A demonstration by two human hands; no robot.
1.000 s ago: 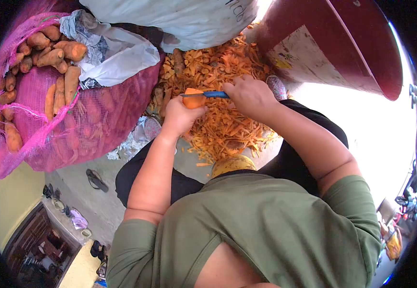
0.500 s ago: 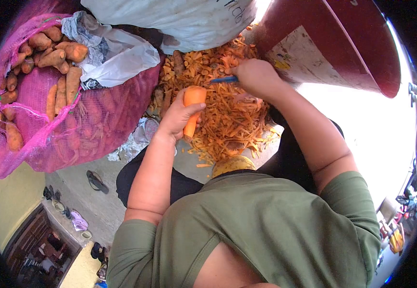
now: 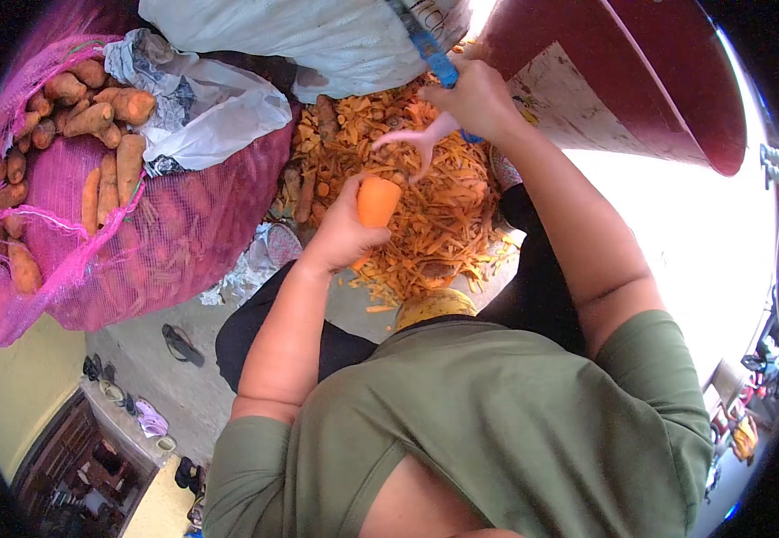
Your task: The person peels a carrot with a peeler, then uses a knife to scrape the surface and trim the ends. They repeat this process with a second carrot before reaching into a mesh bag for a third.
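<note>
My left hand (image 3: pixel 343 230) is wrapped round a peeled, bright orange carrot (image 3: pixel 378 201), whose thick cut end faces up. My right hand (image 3: pixel 477 100), raised to the upper right of the carrot and apart from it, grips a blue-handled knife (image 3: pixel 441 65) with its blade pointing up past the white sack. The same hand also holds a pink Y-shaped peeler (image 3: pixel 421 142), which sticks out below the fingers toward the carrot. Beneath both hands lies a heap of orange carrot peelings (image 3: pixel 443 211).
Unpeeled carrots (image 3: pixel 94 117) fill a pink mesh sack (image 3: pixel 201 242) on the left, with a white plastic bag (image 3: pixel 237 108) over its edge. A white sack (image 3: pixel 318 40) lies at the top. A dark red tub (image 3: pixel 623 81) stands upper right. Slippers (image 3: pixel 181 345) are on the floor.
My right hand has moved up, swinging the knife from pointing left to pointing upward, and the pink peeler now shows clearly. The carrot has tilted, its thick end turning toward the camera.
</note>
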